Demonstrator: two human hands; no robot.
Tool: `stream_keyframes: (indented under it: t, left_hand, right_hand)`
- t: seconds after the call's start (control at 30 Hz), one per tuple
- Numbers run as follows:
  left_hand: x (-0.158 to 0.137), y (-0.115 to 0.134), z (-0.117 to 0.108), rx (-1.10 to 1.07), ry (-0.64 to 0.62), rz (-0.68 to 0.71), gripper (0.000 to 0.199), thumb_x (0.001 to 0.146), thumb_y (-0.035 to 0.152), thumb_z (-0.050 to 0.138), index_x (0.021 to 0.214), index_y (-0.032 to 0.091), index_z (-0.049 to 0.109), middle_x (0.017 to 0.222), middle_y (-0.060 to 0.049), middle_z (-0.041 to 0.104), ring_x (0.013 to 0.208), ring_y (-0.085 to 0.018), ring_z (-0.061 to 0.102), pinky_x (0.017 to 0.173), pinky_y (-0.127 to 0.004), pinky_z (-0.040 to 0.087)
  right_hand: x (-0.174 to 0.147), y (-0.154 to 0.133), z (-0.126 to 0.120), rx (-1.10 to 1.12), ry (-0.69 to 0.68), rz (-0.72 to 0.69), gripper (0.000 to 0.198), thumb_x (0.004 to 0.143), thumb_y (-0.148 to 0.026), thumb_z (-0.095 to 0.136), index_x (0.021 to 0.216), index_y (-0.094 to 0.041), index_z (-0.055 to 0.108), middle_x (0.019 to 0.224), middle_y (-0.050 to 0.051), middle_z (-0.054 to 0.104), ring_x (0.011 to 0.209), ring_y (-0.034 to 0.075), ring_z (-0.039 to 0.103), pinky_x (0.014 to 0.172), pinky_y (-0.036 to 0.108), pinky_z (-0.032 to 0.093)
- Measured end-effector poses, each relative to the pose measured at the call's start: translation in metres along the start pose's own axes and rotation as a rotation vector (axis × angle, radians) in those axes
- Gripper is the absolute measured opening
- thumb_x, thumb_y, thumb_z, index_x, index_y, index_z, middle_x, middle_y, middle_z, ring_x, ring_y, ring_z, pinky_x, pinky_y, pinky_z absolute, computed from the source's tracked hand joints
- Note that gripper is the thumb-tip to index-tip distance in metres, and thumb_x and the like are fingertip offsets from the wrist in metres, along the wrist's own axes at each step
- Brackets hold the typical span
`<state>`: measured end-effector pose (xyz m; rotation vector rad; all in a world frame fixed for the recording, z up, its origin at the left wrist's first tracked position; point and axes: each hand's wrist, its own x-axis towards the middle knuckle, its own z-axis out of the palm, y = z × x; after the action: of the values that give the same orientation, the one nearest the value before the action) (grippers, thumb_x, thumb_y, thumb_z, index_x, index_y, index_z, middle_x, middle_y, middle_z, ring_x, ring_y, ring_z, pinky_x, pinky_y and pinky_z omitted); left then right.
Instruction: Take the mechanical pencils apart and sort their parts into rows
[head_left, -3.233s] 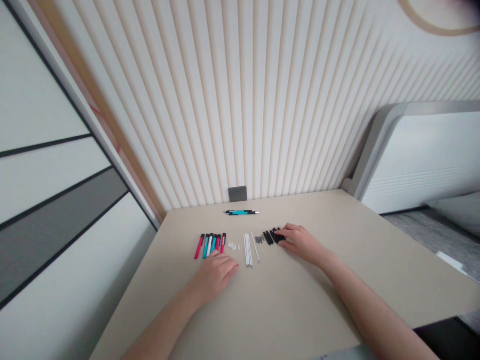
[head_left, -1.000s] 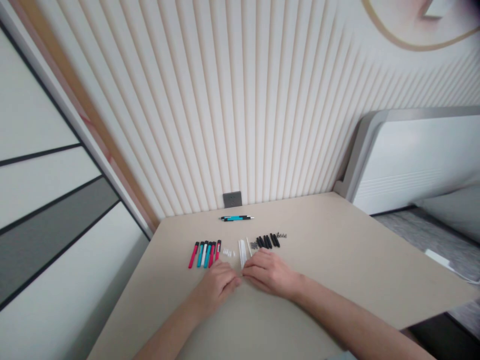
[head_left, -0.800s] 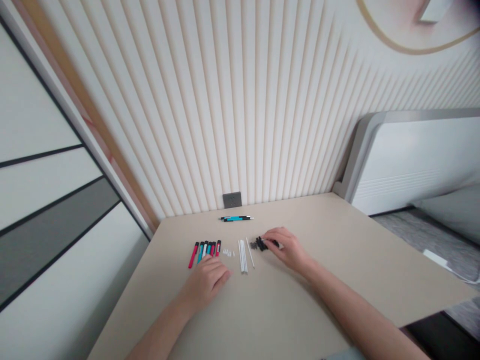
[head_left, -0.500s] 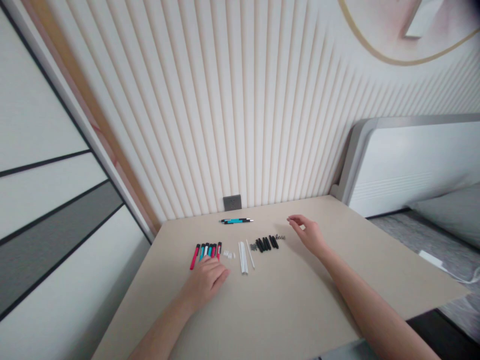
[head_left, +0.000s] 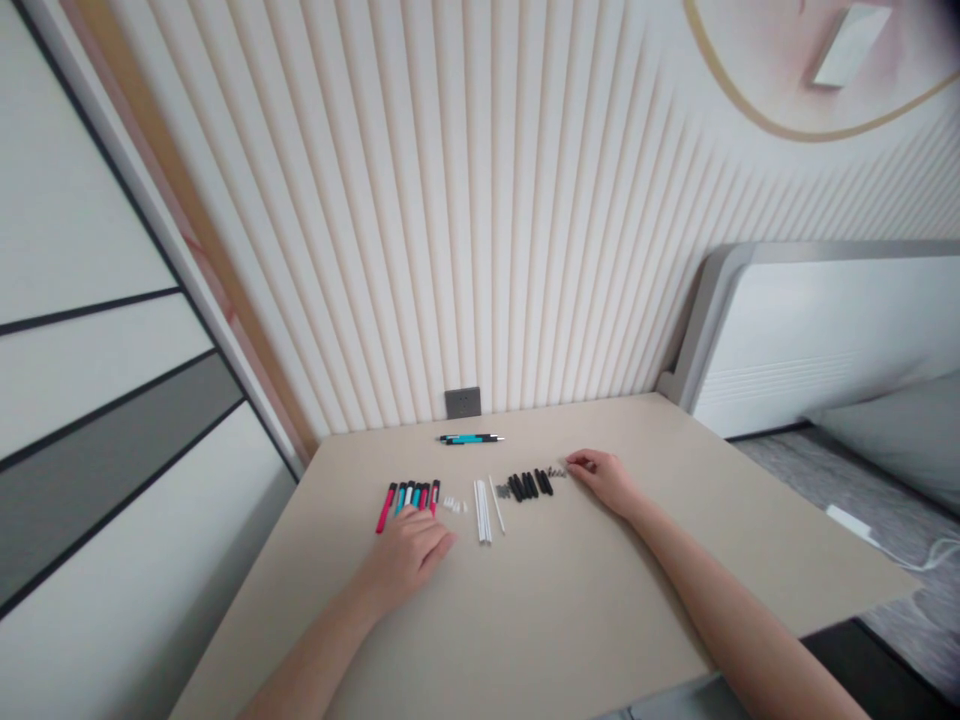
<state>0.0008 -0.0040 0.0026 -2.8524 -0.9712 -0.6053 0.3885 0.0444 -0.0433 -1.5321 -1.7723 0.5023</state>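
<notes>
My left hand [head_left: 409,553] rests on the table, palm down, its fingers loosely extended over the lower ends of a row of red, teal and white pen barrels [head_left: 385,508]. No grip on any barrel shows. At the right end of the parts, my right hand [head_left: 609,483] has thumb and fingertips drawn together beside small silvery pen parts [head_left: 556,472]; anything between them is too small to make out. Several black pen grips [head_left: 529,486], grey springs [head_left: 503,491], white refill tubes [head_left: 482,512] and small clear-white pieces [head_left: 454,504] lie between my hands.
Two teal-and-black pens [head_left: 471,439] lie near the table's back edge. Behind them is a fluted wall with a dark socket [head_left: 463,402]. A bed headboard [head_left: 780,330] stands to the right, and a white panelled cabinet [head_left: 112,420] to the left of the beige table [head_left: 525,620].
My right hand has come down and slightly left, its fingertips now at the small silvery parts. My left hand stays by the pen barrels. The camera view has shifted slightly.
</notes>
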Motion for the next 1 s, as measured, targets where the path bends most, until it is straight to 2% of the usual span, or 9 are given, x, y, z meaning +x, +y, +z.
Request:
stream_keyframes:
  t: [0.23, 0.43, 0.87, 1.0]
  left_hand:
    - [0.001, 0.0005, -0.0009, 0.001, -0.007, 0.012, 0.039, 0.101, 0.025, 0.038, 0.065, 0.016, 0.053, 0.063, 0.0, 0.056, 0.063, -0.014, 0.05, 0.07, -0.031, 0.034]
    - [0.0014, 0.0019, -0.0028, -0.006, 0.0, 0.015, 0.039, 0.1, 0.024, 0.038, 0.066, 0.017, 0.053, 0.064, 0.0, 0.057, 0.063, -0.014, 0.05, 0.071, -0.031, 0.035]
    - [0.0003, 0.0002, 0.0, -0.022, -0.013, 0.006, 0.037, 0.1, 0.024, 0.04, 0.066, 0.017, 0.053, 0.064, 0.001, 0.056, 0.064, -0.014, 0.049, 0.072, -0.031, 0.035]
    - [0.0006, 0.0005, -0.0013, -0.033, -0.01, 0.007, 0.037, 0.1, 0.024, 0.04, 0.066, 0.017, 0.054, 0.063, 0.001, 0.056, 0.064, -0.014, 0.05, 0.071, -0.031, 0.035]
  right_hand:
    - [0.0017, 0.0033, 0.0004, -0.002, -0.02, -0.003, 0.024, 0.08, -0.036, 0.06, 0.089, -0.019, 0.074, 0.083, 0.006, 0.072, 0.075, 0.02, 0.063, 0.073, 0.033, 0.048]
    - [0.0022, 0.0038, 0.0018, 0.073, -0.05, -0.046, 0.03, 0.081, -0.034, 0.059, 0.105, -0.018, 0.07, 0.087, 0.005, 0.072, 0.079, 0.02, 0.065, 0.076, 0.033, 0.049]
    - [0.0012, 0.0027, 0.0014, 0.089, -0.046, -0.045, 0.032, 0.083, -0.032, 0.057, 0.11, -0.018, 0.068, 0.093, 0.007, 0.074, 0.083, 0.021, 0.066, 0.082, 0.037, 0.05]
    - [0.0018, 0.0057, 0.0003, 0.081, -0.011, -0.046, 0.034, 0.084, -0.034, 0.055, 0.111, -0.017, 0.067, 0.093, 0.007, 0.073, 0.081, 0.02, 0.065, 0.079, 0.035, 0.05]
